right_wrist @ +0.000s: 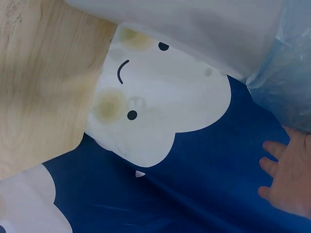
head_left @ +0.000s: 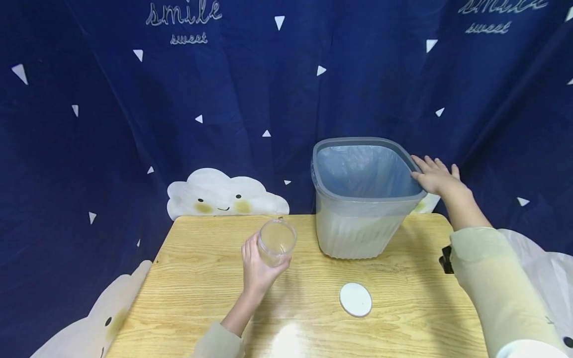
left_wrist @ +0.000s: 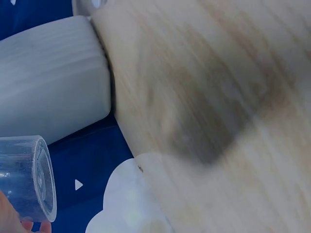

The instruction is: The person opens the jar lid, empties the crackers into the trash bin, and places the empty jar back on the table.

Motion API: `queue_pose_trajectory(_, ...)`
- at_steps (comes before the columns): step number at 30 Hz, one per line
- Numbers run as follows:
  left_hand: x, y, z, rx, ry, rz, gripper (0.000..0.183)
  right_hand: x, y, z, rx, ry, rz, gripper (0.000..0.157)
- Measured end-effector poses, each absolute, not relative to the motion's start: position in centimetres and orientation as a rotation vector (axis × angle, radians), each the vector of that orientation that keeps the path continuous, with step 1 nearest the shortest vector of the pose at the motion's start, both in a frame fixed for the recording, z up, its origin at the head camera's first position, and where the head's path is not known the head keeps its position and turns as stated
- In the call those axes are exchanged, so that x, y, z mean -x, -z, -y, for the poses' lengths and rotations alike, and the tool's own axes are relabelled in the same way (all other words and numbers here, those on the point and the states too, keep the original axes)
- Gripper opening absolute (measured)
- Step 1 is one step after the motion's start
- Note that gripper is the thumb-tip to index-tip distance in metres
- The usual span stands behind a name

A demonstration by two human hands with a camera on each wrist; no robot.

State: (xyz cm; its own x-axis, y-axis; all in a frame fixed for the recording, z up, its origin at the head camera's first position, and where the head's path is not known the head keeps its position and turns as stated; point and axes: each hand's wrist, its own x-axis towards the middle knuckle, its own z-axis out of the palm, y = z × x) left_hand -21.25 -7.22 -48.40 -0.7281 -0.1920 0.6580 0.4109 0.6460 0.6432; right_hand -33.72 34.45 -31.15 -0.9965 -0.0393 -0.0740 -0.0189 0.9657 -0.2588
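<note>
My left hand [head_left: 260, 268] grips a clear plastic jar [head_left: 278, 237] by its side, fingers and thumb curled round it, above the table. In the left wrist view the jar [left_wrist: 22, 174] shows at the lower left, see-through, and nothing is visible inside. My right hand [head_left: 435, 177] touches the right side of the grey rim of a trash bin [head_left: 358, 226], its fingers straight and spread. The bin is pale, with a bluish plastic bag [head_left: 358, 169] lining it. On the right wrist view's right edge the right hand [right_wrist: 294, 172] sits beside the bag [right_wrist: 279, 92].
A round white lid [head_left: 355, 299] lies flat on the wooden table [head_left: 201, 278], in front of the bin. Behind the table hangs a dark blue curtain [head_left: 233, 99] with white triangles and cloud prints. A small black object [head_left: 446, 259] is by the right sleeve.
</note>
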Motion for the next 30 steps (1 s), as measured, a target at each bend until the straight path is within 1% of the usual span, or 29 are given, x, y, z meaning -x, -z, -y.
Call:
queue_pose_trajectory(7, 20.6, 49.1, 7.1, 0.195, 1.059, 2.127, 0.091, 33.7, 31.1, -34.4, 0.045, 0.410, -3.031, 0.064)
queue_pose_trajectory(30, 18.4, 52.9, 7.4, 0.124, 1.115, 2.129, 0.094, 33.8, 31.1, -34.4, 0.042, 0.404, -3.038, 0.064)
